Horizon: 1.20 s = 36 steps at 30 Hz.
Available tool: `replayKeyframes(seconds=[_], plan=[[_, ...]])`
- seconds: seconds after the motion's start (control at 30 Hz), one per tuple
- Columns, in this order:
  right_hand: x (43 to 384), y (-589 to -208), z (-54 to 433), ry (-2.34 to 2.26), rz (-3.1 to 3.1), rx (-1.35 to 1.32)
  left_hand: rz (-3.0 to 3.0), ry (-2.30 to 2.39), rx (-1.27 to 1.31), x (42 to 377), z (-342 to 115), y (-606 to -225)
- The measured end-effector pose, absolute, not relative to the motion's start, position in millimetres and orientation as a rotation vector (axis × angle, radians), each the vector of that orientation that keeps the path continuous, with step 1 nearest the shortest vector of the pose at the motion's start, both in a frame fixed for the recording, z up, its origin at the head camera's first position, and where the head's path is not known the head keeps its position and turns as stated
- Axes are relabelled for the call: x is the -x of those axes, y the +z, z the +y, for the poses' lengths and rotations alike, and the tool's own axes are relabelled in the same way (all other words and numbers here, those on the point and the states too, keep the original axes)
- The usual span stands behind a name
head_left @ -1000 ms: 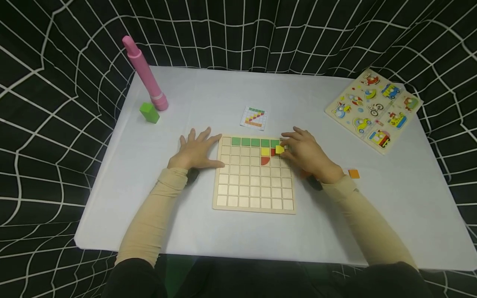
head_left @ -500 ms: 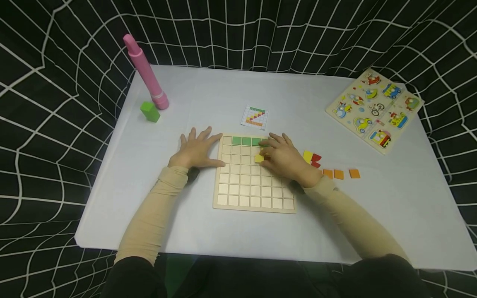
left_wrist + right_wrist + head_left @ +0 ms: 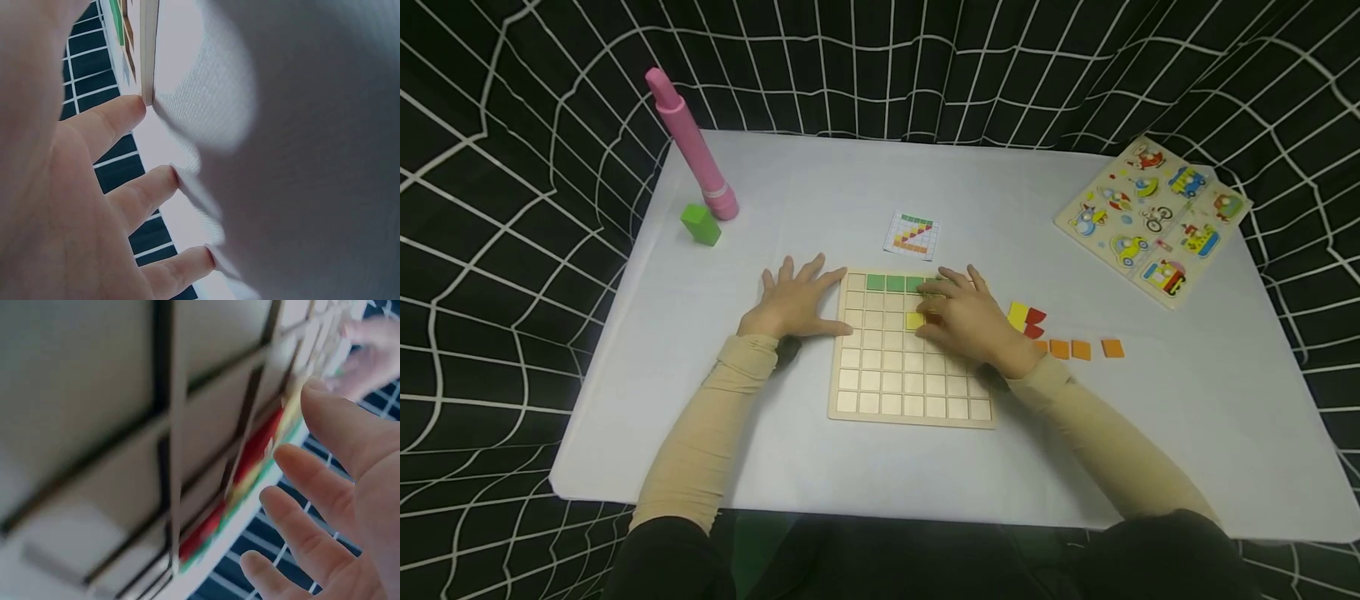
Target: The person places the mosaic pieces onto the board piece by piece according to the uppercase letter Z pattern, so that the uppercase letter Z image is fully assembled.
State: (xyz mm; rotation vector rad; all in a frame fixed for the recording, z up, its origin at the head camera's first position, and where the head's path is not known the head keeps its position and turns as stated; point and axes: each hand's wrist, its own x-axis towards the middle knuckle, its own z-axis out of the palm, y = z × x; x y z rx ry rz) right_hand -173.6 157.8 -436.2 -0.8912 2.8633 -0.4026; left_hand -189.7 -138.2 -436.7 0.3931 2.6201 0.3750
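Observation:
In the head view, a wooden grid board [image 3: 880, 406] lies on the table with green square tiles [image 3: 895, 284] along its top row. My left hand [image 3: 790, 307] is spread at the board's left side. Its index fingertip touches the board's corner in the left wrist view, and the thumb lies over the left edge. Over the board's upper right, my right hand [image 3: 966, 317] has thumb and index fingertips at either side of a yellow square tile [image 3: 913, 321], pinching it at a third-row cell. Red quarter-round tiles [image 3: 265, 431] show on the board in the right wrist view; the hand hides them from above.
Loose yellow, red [image 3: 1034, 317] and orange tiles [image 3: 1081, 350] lie right of the board. A small pattern card [image 3: 913, 237] lies behind it. A picture puzzle [image 3: 1153, 223] is at back right; a pink tube [image 3: 696, 154] and green block [image 3: 702, 225] stand at back left.
My right hand has carried the yellow tile leftward from the board's right part to a third-row cell, uncovering the loose tiles on the table. My left hand has stayed in place.

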Motion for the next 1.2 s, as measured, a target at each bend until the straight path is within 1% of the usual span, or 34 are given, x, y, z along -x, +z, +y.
replayKeyframes(seconds=[0.13,0.37,0.57,0.83,1.2], plan=[[176,-430,180,-0.431,2.902,0.765,2.622,0.373,-0.39,190,-138,-437],[173,-423,234,-0.442,2.961,0.549,2.62,0.37,-0.396,190,-137,-439],[167,-422,265,-0.44,2.974,0.452,2.62,0.371,-0.394,190,-138,-440],[165,-428,286,-0.394,2.951,0.411,2.618,0.376,-0.388,190,-138,-440],[170,-431,289,-0.318,2.902,0.402,2.622,0.395,-0.387,189,-139,-438]])
